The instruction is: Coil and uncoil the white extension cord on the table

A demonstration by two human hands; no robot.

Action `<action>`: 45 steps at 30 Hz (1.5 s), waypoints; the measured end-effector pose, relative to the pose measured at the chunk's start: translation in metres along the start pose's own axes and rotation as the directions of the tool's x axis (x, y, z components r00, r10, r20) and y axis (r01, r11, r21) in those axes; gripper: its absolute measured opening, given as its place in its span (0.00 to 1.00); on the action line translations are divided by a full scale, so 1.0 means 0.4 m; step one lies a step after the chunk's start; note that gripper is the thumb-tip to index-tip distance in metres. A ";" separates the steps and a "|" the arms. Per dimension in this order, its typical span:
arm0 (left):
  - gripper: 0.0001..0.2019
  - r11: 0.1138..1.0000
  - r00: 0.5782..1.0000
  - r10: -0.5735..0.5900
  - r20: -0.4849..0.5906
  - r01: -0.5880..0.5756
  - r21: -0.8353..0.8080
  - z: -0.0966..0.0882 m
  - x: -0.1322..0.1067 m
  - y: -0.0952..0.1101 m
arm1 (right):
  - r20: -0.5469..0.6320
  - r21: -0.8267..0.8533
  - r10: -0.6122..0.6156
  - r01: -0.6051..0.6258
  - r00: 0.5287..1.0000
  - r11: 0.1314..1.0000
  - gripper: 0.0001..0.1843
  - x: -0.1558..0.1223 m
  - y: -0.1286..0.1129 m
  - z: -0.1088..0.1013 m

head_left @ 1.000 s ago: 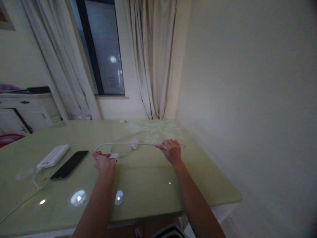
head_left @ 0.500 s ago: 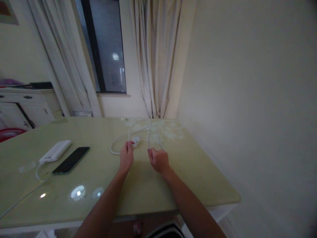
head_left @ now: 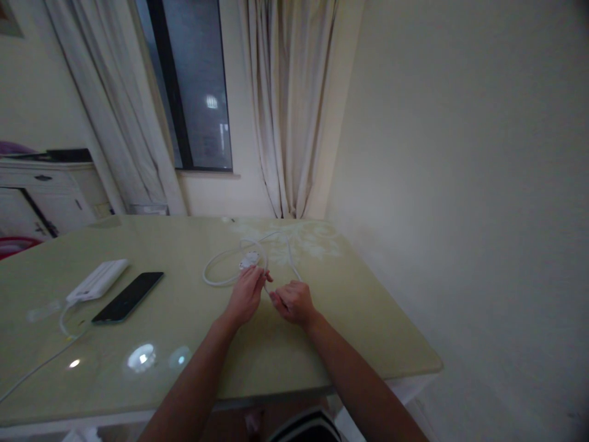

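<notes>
A white cable [head_left: 216, 283] lies in loose loops on the table in front of me. Close behind my left hand [head_left: 248, 292] sits a small white block with dark spots [head_left: 250, 260], which looks like a socket block; my fingers partly cover it. That hand has its fingers closed about the cable where a strand comes down toward me. Just to its right, my right hand [head_left: 294, 302] is curled into a fist around the cable, and a strand runs from it up to the far side. What lies inside the right fist is hidden.
On the left of the pale green table [head_left: 368, 334] lie a black phone [head_left: 129, 298] and a white power bank [head_left: 99, 281] with a white cord [head_left: 41, 367] running off toward the front left. A wall [head_left: 460, 215] borders the right side. Curtains [head_left: 294, 110] hang behind.
My left hand has moved right, close to the right hand. The cable between them has been drawn down into a smaller loop. The view has shifted slightly.
</notes>
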State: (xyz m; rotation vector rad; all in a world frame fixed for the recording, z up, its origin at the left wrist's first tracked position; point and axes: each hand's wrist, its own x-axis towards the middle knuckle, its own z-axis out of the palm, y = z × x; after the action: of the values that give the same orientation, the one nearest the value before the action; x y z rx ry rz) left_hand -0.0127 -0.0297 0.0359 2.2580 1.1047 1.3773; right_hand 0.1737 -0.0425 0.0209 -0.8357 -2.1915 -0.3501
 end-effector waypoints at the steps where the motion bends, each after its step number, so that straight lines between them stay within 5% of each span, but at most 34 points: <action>1: 0.15 1.000 0.999 0.003 0.040 -0.002 -0.022 -0.001 -0.004 0.006 | -0.038 0.020 0.026 -0.025 0.999 0.999 0.29 0.000 0.001 -0.002; 4: 0.14 0.997 0.987 -0.025 0.159 0.036 -0.068 0.009 -0.015 0.029 | -0.204 0.063 0.214 -0.206 0.955 0.977 0.29 0.003 0.007 -0.008; 8: 0.14 0.993 0.963 -0.078 0.257 0.098 -0.068 0.039 -0.017 0.069 | -0.344 0.188 0.484 -0.446 0.805 0.875 0.28 0.008 0.032 -0.025; 12: 0.17 0.936 0.919 -0.155 0.361 0.254 -0.243 0.011 0.010 0.102 | -0.242 0.340 0.525 -0.435 0.816 0.834 0.25 0.006 0.065 -0.040; 14: 0.19 0.816 0.882 -0.251 0.399 0.415 -0.402 -0.033 0.025 0.111 | -0.173 0.437 0.511 -0.399 0.842 0.806 0.23 0.011 0.067 -0.042; 16: 0.19 0.593 0.820 -0.335 0.464 0.566 -0.573 -0.082 0.033 0.119 | -0.151 0.525 0.502 -0.361 0.852 0.771 0.24 0.025 0.055 -0.046; 19: 0.17 0.263 0.723 -0.269 0.636 0.690 -0.674 -0.136 0.027 0.136 | -0.170 0.607 0.483 -0.294 0.859 0.738 0.32 0.056 0.027 -0.058; 22: 0.15 0.095 0.677 -0.171 0.716 0.735 -0.672 -0.157 0.012 0.163 | 0.035 0.764 0.398 -0.281 0.917 0.580 0.28 0.074 0.009 -0.064; 25: 0.14 0.011 0.743 -0.186 0.643 0.656 -0.755 -0.178 0.016 0.181 | 0.339 0.872 0.262 -0.406 0.904 0.274 0.28 0.072 0.010 -0.055; 27: 0.12 -0.036 0.819 -0.274 0.504 0.515 -0.857 -0.199 0.032 0.177 | 0.414 0.874 0.259 -0.460 0.873 0.155 0.30 0.070 0.016 -0.048; 30: 0.09 -0.034 0.842 -0.427 0.329 0.349 -0.936 -0.228 0.058 0.143 | 0.438 0.861 0.299 -0.491 0.848 0.132 0.31 0.077 0.021 -0.043; 34: 0.11 0.121 0.793 -0.550 0.262 0.386 -0.915 -0.226 0.055 0.072 | 0.452 0.862 0.332 -0.502 0.828 0.077 0.33 0.085 0.016 -0.035; 37: 0.14 0.254 0.754 -0.583 0.303 0.523 -0.814 -0.211 0.032 0.031 | 0.435 0.872 0.453 -0.490 0.778 0.003 0.35 0.078 0.014 -0.026; 41: 0.19 0.329 0.759 -0.494 0.423 0.614 -0.717 -0.207 0.018 0.021 | 0.431 0.863 0.590 -0.503 0.683 -0.049 0.35 0.072 0.019 -0.022; 45: 0.24 0.350 0.701 -0.544 0.461 0.689 -0.635 -0.202 0.034 0.044 | 0.421 0.849 0.571 -0.528 0.705 0.027 0.33 0.075 0.018 -0.031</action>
State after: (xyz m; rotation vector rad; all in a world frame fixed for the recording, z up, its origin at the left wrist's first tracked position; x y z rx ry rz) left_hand -0.0696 -0.0437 0.0956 1.0764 0.8855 0.9836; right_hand 0.1702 -0.0292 0.0513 -0.8151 -1.3408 1.2887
